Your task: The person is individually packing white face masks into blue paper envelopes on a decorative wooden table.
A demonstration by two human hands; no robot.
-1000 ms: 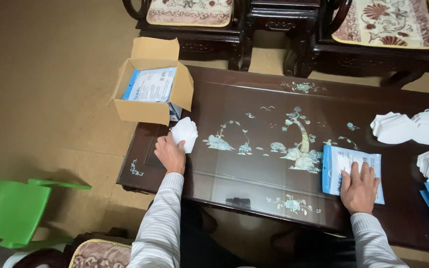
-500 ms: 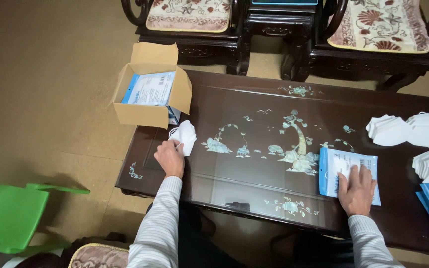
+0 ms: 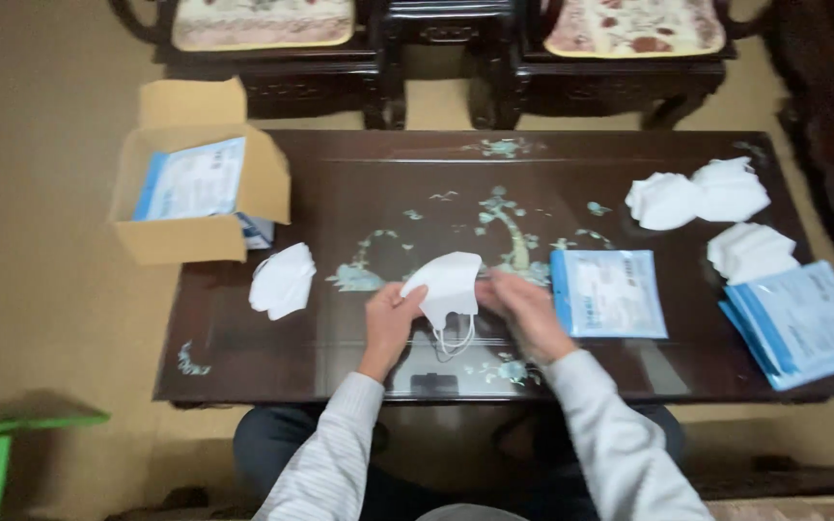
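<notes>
White folded face mask [image 3: 448,282] pinched between left hand [image 3: 387,319] and right hand [image 3: 525,311], both clenched on it, above worktop [image 3: 359,183], ear loops hanging free; blue-and-white packet [image 3: 607,292] close by.

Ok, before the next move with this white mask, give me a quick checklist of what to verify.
1. White mask held by both the left hand and the right hand: ok.
2. Ear loops hanging free below: ok.
3. Blue pouch flat beside the right hand: ok.
4. Pouch mouth open: cannot tell.
5. Cardboard box open at the table's left end: ok.
6. Spare mask stack clear of the hands: ok.
</notes>
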